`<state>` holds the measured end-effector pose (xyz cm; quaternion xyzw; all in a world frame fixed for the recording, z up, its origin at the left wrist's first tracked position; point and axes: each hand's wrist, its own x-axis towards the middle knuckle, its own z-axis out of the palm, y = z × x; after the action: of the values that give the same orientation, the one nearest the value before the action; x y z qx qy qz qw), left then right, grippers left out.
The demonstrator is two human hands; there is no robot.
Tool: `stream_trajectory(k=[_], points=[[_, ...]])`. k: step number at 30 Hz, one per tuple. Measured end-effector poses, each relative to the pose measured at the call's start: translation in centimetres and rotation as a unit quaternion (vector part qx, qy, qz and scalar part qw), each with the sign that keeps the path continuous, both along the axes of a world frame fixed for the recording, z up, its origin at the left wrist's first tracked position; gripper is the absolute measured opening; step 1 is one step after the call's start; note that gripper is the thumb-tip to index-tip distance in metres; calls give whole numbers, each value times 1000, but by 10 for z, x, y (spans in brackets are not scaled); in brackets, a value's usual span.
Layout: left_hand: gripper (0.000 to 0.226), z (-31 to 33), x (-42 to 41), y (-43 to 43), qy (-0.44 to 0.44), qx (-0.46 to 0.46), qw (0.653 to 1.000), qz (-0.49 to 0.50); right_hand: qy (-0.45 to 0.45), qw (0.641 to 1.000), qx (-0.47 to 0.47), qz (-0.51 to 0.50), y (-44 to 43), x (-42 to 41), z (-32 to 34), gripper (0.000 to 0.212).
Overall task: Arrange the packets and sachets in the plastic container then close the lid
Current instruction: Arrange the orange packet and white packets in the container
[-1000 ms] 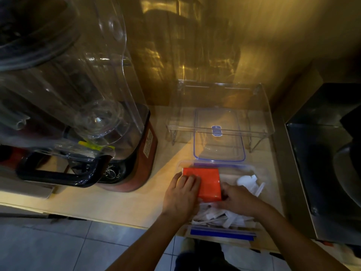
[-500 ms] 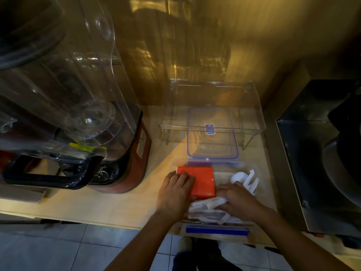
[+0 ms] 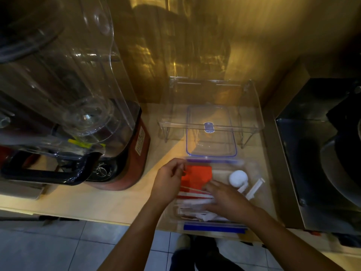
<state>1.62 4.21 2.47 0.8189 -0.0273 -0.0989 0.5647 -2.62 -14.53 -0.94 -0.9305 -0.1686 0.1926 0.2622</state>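
A clear plastic container (image 3: 259,204) with blue clips lies open at the counter's front edge. Inside it are an orange packet (image 3: 199,176) at the back left, a heap of white and red-striped sachets (image 3: 192,204) at the front, and white plastic scoops (image 3: 238,178) on the right. My left hand (image 3: 168,182) is at the container's left rim with curled fingers touching the orange packet's left edge. My right hand (image 3: 226,200) lies flat, fingers spread, on the sachets. The clear lid (image 3: 212,132) with a blue rim and a blue tab lies flat just behind the container.
A big blender (image 3: 64,106) with a clear sound cover and red base fills the left of the counter. A clear acrylic riser (image 3: 213,124) stands over the lid at the back. A dark metal appliance (image 3: 320,157) borders the right. Tiled floor (image 3: 48,249) lies below the counter edge.
My left hand has slid off the top of the orange packet to its left edge. My right hand has moved left and flattened onto the sachets. The packet has settled lower in the container.
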Motion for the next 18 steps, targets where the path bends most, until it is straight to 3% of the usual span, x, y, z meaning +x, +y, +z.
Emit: stream_trajectory(k=[3, 7, 10, 14, 18], points=[[33, -2, -6, 3, -2, 25, 999, -23, -23, 1000, 2, -16, -10, 4, 7, 45], [15, -7, -11, 2, 17, 93, 993, -73, -34, 999, 6, -37, -34, 10, 13, 14], [3, -9, -17, -3, -21, 162, 974, -156, -28, 999, -20, -14, -44, 10, 12, 14], [23, -18, -22, -10, -106, 272, 920, -263, 18, 995, -83, 54, -44, 6, 5, 20], [27, -25, -25, -12, -102, 341, 887, -295, -14, 992, -107, 64, -39, 0, -6, 10]])
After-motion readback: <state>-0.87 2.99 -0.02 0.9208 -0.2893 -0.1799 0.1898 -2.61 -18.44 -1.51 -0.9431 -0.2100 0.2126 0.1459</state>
